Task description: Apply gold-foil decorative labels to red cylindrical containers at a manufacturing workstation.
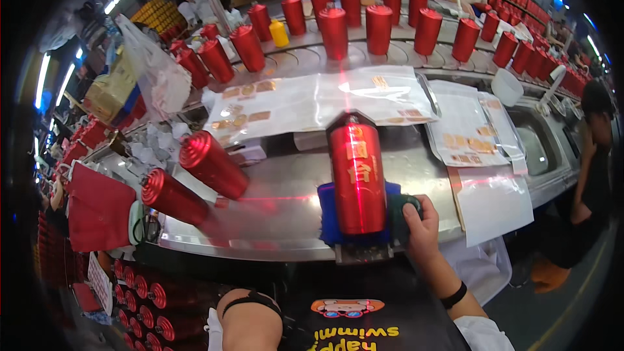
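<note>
The steel worktable (286, 211) spans the middle of the head view, with clear sheets of gold labels (312, 101) lying along its far part and rows of upright red cylinders (379, 29) standing on the curved track beyond. Two more red cylinders (195, 179) lie tilted on the table to the left.

At the near edge, one red cylinder with gold characters (356, 179) lies in a blue cradle (328, 211). Its long axis runs away from the person, cap end far, base end near (almost square to the table edge).

The right hand (419, 224) sits directly to the right of this cylinder, just beside its lower half, closed around a dark green pad (404, 208) that presses against the cradle's right side.

The left hand is not visible; only the left forearm (250, 322) shows at the lower edge, well apart from the cylinder. The right hand is clearly the nearer one.
</note>
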Available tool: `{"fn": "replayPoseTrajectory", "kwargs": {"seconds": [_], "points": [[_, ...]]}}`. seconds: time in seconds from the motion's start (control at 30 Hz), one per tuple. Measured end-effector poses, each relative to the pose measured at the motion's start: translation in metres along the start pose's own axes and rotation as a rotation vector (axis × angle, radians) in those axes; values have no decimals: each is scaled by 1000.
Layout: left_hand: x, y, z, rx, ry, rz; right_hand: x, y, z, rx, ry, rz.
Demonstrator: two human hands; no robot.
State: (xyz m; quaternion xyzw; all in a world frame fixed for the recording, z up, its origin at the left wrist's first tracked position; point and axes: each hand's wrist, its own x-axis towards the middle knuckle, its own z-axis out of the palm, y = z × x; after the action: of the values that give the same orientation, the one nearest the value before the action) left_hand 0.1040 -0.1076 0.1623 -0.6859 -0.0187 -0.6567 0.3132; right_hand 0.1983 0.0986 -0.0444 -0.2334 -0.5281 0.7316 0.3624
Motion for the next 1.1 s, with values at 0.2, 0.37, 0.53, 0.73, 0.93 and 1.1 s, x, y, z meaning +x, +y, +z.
{"fn": "replayPoseTrajectory", "kwargs": {"seconds": [0.2,0.37,0.53,0.73,0.93,1.1], "points": [[-106,-17,-34,735,-60,-1096,26,-55,22,158,136,31],[-189,-61,-38,684,-205,-1407,62,-60,61,-12,-114,7],[-203,-69,-29,385,15,-1619,66,-40,50,-20,-104,89],[-197,-71,-25,106,276,-1715,62,-30,41,166,-84,187],[-187,-100,-70,517,-777,-1094,60,-28,41,189,-84,170],[-181,-107,-76,570,-1055,-919,57,-29,39,156,-104,153]]}}
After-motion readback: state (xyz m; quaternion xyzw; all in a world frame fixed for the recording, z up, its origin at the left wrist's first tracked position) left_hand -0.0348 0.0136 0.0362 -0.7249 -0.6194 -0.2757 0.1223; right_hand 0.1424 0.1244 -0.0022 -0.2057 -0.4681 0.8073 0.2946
